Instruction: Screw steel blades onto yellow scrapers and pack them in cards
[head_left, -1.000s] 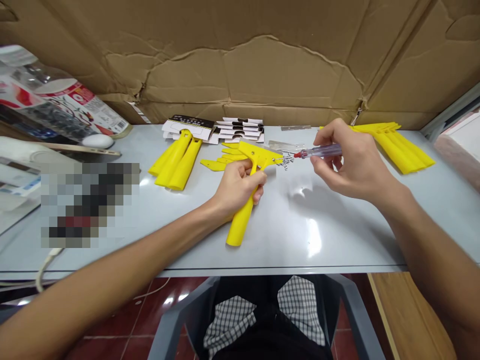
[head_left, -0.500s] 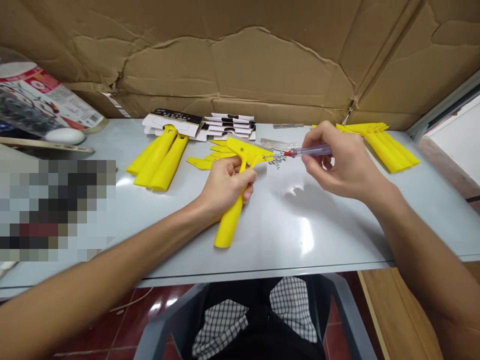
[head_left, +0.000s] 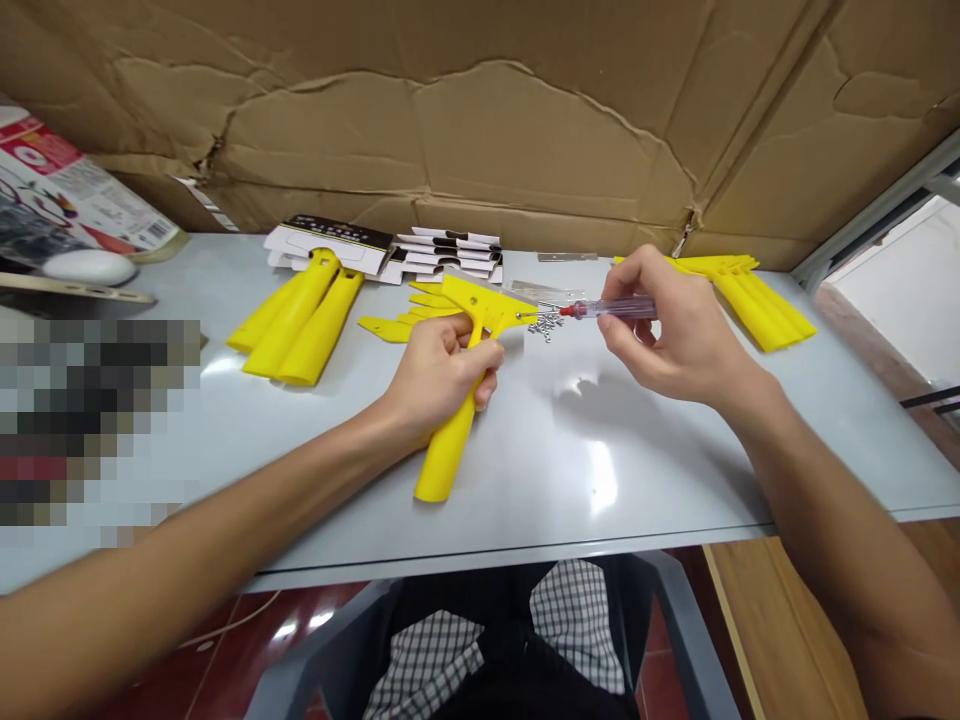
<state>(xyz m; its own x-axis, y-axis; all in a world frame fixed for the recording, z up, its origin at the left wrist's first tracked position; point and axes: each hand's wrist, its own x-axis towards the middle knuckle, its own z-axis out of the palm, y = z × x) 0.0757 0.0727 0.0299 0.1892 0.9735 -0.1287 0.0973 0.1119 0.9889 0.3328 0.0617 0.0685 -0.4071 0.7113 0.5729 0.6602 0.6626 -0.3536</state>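
Observation:
My left hand (head_left: 450, 370) is closed around the neck of a yellow plastic scraper (head_left: 446, 455), its handle slanting down toward me and its wide head pointing away. In my right hand (head_left: 667, 330) is a screwdriver (head_left: 626, 308) with a clear purplish handle and a red collar, pinched between thumb and fingers. The screwdriver's tip reaches the right end of the scraper's head, where a small screw seems to sit. Just behind and below the shaft lies a pile of small silver screws (head_left: 546, 325). Flat yellow pieces (head_left: 386, 328) lie partly hidden behind my left hand.
Yellow handles (head_left: 300, 325) lie at left, by stacked black-and-white cards (head_left: 450, 252). More yellow scrapers (head_left: 765, 305) rest at right. Thin clear strips (head_left: 566, 257) lie at the back, before a cardboard wall (head_left: 525, 130). A large labelled bottle (head_left: 90, 200) stands far left.
The whole view has shifted slightly, so things appear a little further left. Both hands keep their grips, and the screwdriver's tip stays at the same end of the scraper's head.

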